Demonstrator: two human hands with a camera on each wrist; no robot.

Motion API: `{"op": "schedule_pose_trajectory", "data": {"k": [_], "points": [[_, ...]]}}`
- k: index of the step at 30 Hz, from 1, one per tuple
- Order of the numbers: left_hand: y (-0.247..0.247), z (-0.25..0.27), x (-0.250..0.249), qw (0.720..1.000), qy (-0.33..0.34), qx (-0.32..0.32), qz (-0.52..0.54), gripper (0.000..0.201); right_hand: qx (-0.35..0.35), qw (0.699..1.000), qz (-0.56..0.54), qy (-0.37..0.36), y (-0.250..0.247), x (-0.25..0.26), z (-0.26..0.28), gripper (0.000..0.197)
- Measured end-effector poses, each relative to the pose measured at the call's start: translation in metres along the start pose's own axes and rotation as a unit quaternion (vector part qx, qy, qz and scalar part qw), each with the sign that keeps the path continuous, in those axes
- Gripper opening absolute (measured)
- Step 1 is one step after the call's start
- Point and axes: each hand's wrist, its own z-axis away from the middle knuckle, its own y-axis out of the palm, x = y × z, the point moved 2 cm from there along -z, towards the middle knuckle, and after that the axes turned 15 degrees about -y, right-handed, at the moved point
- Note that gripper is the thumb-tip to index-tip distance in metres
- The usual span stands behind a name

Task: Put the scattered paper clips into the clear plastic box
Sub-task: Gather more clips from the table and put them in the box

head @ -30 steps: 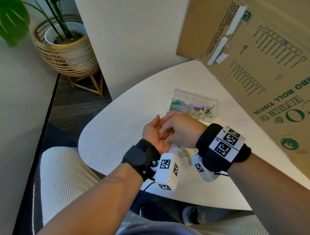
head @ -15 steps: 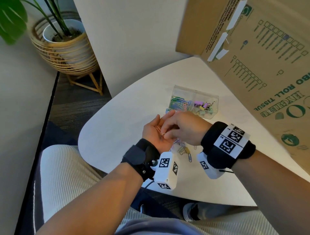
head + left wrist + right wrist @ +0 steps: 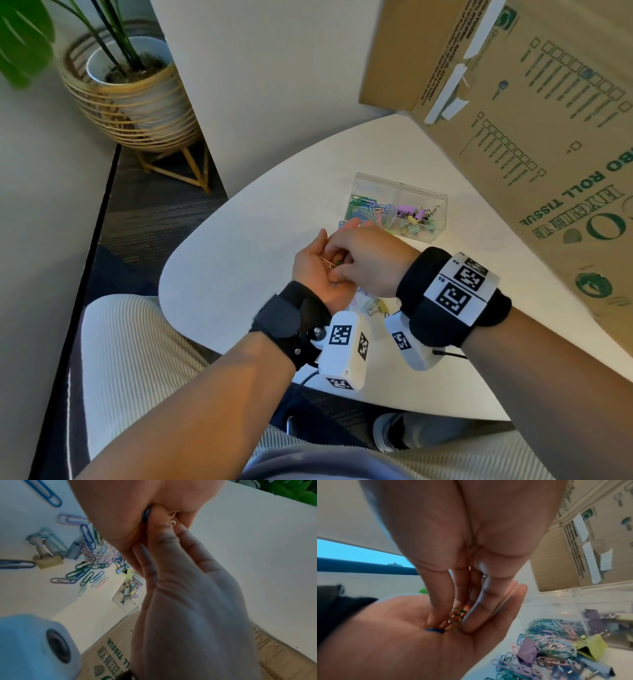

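Overhead: large brown corrugated cardboard carton (image 3: pixel 534 144) with green print, standing on the right part of the smooth white rounded table (image 3: pixel 239 246) and towering over it. Beyond the table's far left edge: woven rattan plant basket (image 3: pixel 137 113) around a white pot, on the dark carpet.

Near table centre: clear rigid plastic box (image 3: pixel 399 209), rectangular, lid off, split into two compartments. Left compartment: thin wire paper clips in green, blue and pink. Right compartment: folded-metal binder clips in purple and yellow.

Just in front of the box: scattered pile of coloured paper clips (image 3: pixel 544 660), mixed with purple, yellow and blue binder clips (image 3: pixel 528 654), flat on the tabletop.

Above that pile: left hand (image 3: pixel 317 272), palm up, flat, fingers relaxed and nearly straight, cupped as a tray. On the palm: small bundle of orange, green and blue paper clips (image 3: pixel 456 616).

Right hand (image 3: pixel 371 260), palm down over the left palm, fingertips (image 3: pixel 436 616) curled and pinching the bundle against the palm. Exact clip count in the pinch: cannot tell.
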Motion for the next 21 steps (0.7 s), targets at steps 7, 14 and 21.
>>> {"op": "schedule_pose_trajectory", "data": {"k": [7, 14, 21], "points": [[-0.005, 0.0, 0.002, 1.0, 0.003, 0.005, 0.001, 0.051, 0.016, 1.0, 0.01, -0.013, 0.005, 0.002, 0.0, 0.025], [-0.003, 0.006, 0.008, 1.0, 0.009, -0.028, 0.005, 0.052, -0.015, 1.0, 0.017, -0.011, 0.01, -0.004, 0.0, 0.018], [-0.001, 0.013, 0.013, 0.996, -0.013, -0.084, -0.019, 0.046, 0.017, 1.0, -0.021, -0.012, 0.008, -0.009, 0.003, 0.013]]}}
